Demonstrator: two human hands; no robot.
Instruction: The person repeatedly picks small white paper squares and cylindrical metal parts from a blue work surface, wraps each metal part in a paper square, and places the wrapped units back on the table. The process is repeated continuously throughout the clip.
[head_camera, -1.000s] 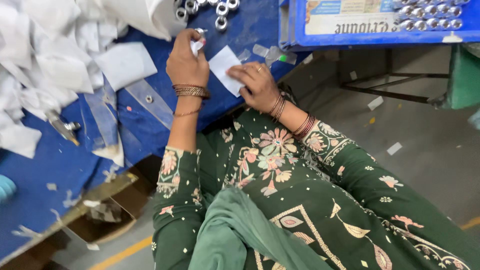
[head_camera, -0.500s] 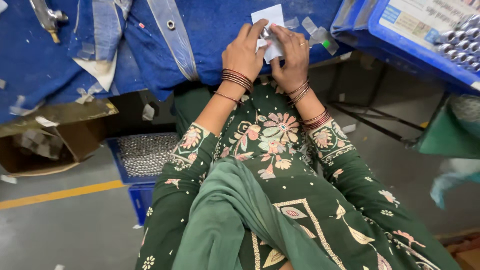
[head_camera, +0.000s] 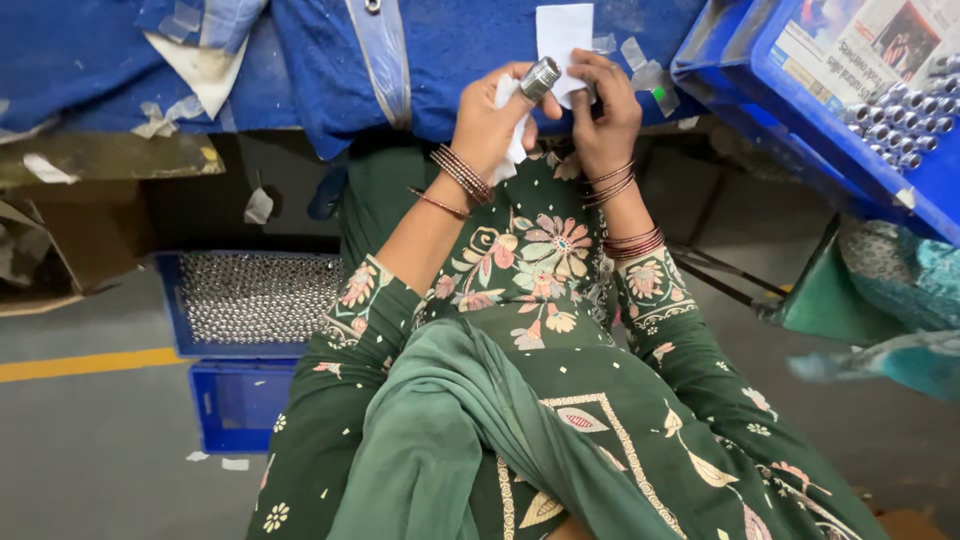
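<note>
Both hands have drawn back from the bench toward the body since the earlier frames, and a metal fitting now shows between them, where a second ago only paper was under the fingers. Left hand (head_camera: 488, 122) holds the fitting (head_camera: 539, 77), a short silver cylinder with a threaded end, its fingers curled and pinching it together with a white paper (head_camera: 515, 135) that wraps behind the palm. Right hand (head_camera: 604, 112) sits just beside it, fingers bent and pressed on a second white slip (head_camera: 562, 32) that stands up above the knuckles; its fingertips touch the fitting's side. Both hands hover at the edge of the bench (head_camera: 470, 40), which is covered in blue cloth, with scraps of paper and tape lying on it. Bangles ring both wrists.

To the right, a blue tray (head_camera: 800, 110) lined with newspaper holds rows of similar silver fittings. Below the bench on the left, a blue crate (head_camera: 240, 400) on the floor is filled with many small metal parts. A yellow line runs along the grey floor (head_camera: 90, 460).
</note>
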